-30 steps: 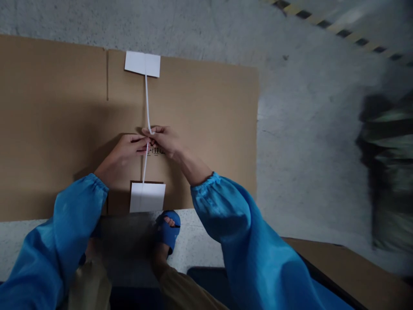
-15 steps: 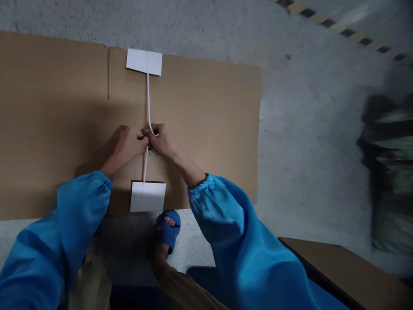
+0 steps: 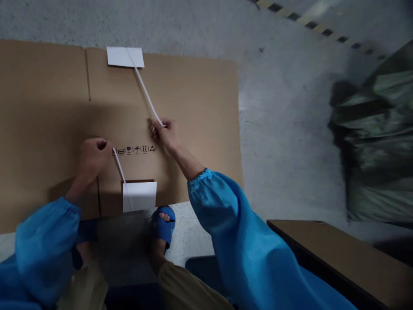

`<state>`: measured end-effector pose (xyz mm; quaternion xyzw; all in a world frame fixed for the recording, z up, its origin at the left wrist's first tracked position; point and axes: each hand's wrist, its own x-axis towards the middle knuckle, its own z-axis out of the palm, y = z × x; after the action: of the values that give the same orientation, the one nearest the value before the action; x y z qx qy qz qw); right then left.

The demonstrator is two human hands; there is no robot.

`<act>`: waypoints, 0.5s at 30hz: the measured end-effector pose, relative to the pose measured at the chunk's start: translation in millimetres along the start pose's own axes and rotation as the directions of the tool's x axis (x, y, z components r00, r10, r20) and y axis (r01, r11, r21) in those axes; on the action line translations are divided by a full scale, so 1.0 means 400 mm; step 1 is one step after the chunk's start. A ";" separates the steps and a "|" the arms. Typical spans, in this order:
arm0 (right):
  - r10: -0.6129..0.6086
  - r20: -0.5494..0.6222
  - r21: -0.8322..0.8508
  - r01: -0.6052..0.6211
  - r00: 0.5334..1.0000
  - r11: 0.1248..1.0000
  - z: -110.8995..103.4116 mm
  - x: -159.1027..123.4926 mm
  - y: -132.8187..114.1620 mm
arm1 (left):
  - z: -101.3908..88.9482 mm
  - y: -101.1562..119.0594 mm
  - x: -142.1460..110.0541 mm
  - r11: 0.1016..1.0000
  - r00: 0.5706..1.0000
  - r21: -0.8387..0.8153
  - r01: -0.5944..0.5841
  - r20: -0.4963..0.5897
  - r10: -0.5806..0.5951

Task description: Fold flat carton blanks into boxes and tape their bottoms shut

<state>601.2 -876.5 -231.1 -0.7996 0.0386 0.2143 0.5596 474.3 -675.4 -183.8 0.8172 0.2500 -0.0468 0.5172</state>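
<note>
A flattened cardboard box (image 3: 200,112) lies on the concrete floor in front of me. Two white cards sit on its edges, a far card (image 3: 125,57) and a near card (image 3: 140,196). A white strap runs from each. My right hand (image 3: 165,133) is closed on the end of the far strap (image 3: 146,95), pulled out to the right. My left hand (image 3: 93,156) is closed on the end of the near strap (image 3: 118,165), drawn off to the left. Printed handling symbols (image 3: 135,150) show on the board between my hands.
My foot in a blue sandal (image 3: 164,226) rests at the cardboard's near edge. A brown board or tabletop (image 3: 338,254) lies at lower right. A dark bundle of green-grey sacks (image 3: 374,142) sits at the right. Yellow-black hazard tape (image 3: 309,23) crosses the floor at top right.
My hands were together at the middle, gripping one continuous strap. Now they have pulled apart, left hand going left and right hand staying right, each with a separate strap end.
</note>
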 end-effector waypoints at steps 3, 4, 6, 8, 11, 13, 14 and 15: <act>0.006 0.000 0.076 -0.006 1.000 0.997 -0.012 -0.048 0.026 | -0.049 -0.028 -0.065 0.986 0.998 -0.159 0.051 -0.015 -0.054; -0.032 -0.027 0.074 0.034 0.999 0.997 -0.006 -0.080 0.030 | -0.063 -0.033 -0.091 0.957 0.996 -0.276 0.088 -0.008 -0.093; -0.120 -0.049 0.050 0.122 0.992 0.991 0.011 -0.166 0.020 | -0.085 -0.033 -0.150 0.860 0.986 -0.485 0.158 0.036 -0.161; -0.184 0.015 0.033 0.183 0.983 0.983 0.027 -0.269 -0.018 | -0.098 -0.019 -0.213 0.776 0.983 -0.604 0.182 0.117 -0.139; -0.266 0.114 0.057 0.261 0.957 0.964 0.029 -0.420 -0.122 | -0.109 0.030 -0.305 0.734 0.977 -0.664 0.141 0.214 0.006; -0.369 0.075 0.073 0.364 0.926 0.929 0.011 -0.502 -0.204 | -0.117 0.074 -0.359 0.744 0.972 -0.666 0.056 0.207 0.113; -0.430 0.049 0.070 0.426 0.902 0.902 -0.002 -0.537 -0.243 | -0.122 0.097 -0.383 0.747 0.968 -0.665 0.004 0.191 0.165; -0.492 0.032 0.057 0.490 0.870 0.870 -0.016 -0.569 -0.279 | -0.128 0.121 -0.404 0.742 0.961 -0.669 -0.046 0.173 0.215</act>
<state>430.9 -881.6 -43.3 -0.7647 -0.1734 0.0821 0.6152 346.3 -705.5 -66.1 0.5863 0.1282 -0.0172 0.7997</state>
